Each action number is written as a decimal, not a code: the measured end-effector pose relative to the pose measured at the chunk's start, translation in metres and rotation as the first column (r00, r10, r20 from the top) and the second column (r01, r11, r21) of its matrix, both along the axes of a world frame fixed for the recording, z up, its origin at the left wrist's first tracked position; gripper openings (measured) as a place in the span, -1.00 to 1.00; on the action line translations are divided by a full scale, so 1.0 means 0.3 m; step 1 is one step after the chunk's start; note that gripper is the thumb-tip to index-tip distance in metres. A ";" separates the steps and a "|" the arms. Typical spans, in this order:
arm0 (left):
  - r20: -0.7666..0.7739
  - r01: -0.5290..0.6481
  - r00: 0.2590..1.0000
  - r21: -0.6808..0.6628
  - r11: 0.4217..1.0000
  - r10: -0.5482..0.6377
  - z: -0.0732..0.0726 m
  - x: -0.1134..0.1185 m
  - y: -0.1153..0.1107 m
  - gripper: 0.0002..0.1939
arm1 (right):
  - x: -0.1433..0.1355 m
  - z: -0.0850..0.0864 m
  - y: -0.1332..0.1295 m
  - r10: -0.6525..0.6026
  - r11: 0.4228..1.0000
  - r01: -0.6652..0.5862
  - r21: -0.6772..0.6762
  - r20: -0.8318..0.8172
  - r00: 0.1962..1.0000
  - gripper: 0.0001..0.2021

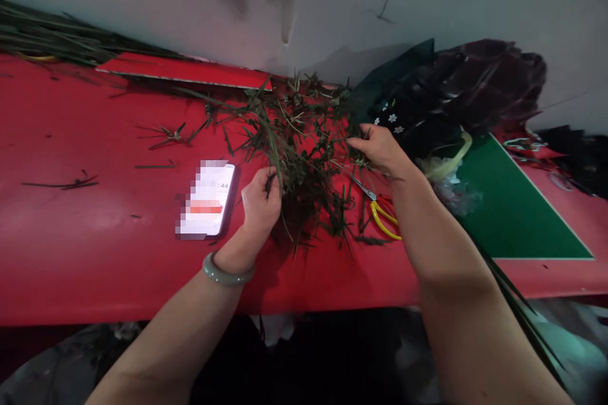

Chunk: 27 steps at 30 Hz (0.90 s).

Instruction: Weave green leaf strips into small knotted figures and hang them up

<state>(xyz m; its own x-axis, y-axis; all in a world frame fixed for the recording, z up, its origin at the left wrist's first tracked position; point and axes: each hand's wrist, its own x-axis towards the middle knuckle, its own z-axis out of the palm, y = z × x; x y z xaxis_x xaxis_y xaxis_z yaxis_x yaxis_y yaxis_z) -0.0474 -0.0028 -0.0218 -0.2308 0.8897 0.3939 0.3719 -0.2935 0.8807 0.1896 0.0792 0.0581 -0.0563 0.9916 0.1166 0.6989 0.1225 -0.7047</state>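
Note:
A tangled pile of green plant pieces [304,171] lies on the red tabletop [118,253] in front of me. At the pile's left edge, my left hand [263,197] is closed around some green leaf pieces; a pale bangle circles that wrist. My right hand [376,145] is at the right side of the pile, thumb and fingers close together near dark sprigs; what lies between the fingertips is too small to make out. Scissors with yellow handles [382,218] lie just below my right hand, partly hidden by the forearm.
A lit phone [206,199] lies left of my left hand. Long green stalks [57,35] and a red board [185,71] are along the wall. Dark plastic bags [475,76] sit at the back right, beside a green board [513,209]. Loose sprigs [173,135] are scattered leftward.

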 end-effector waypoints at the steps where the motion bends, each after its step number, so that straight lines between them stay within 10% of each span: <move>1: 0.010 0.002 1.000 0.002 1.000 -0.002 0.001 -0.001 0.000 -0.84 | 0.003 0.001 -0.021 -0.009 1.000 0.009 -0.002 0.009 1.000 -0.72; 13: 0.055 -0.026 0.998 0.002 1.000 0.026 0.007 -0.004 0.000 -0.83 | 0.054 -0.063 -0.132 -0.313 0.901 0.311 0.303 -0.041 0.949 -0.56; 27: 0.029 -0.039 0.999 0.005 0.999 0.039 0.018 -0.008 -0.004 -0.81 | -0.152 -0.028 -0.056 -0.098 0.992 0.045 0.119 0.485 0.869 -0.74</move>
<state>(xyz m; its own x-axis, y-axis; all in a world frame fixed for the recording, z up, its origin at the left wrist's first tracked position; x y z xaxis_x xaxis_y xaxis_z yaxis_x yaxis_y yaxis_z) -0.0499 -0.0039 -0.0165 -0.2764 0.8778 0.3912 0.3573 -0.2840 0.8898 0.1439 0.0623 0.0496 -0.0617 0.9795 0.1915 0.9601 0.1107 -0.2567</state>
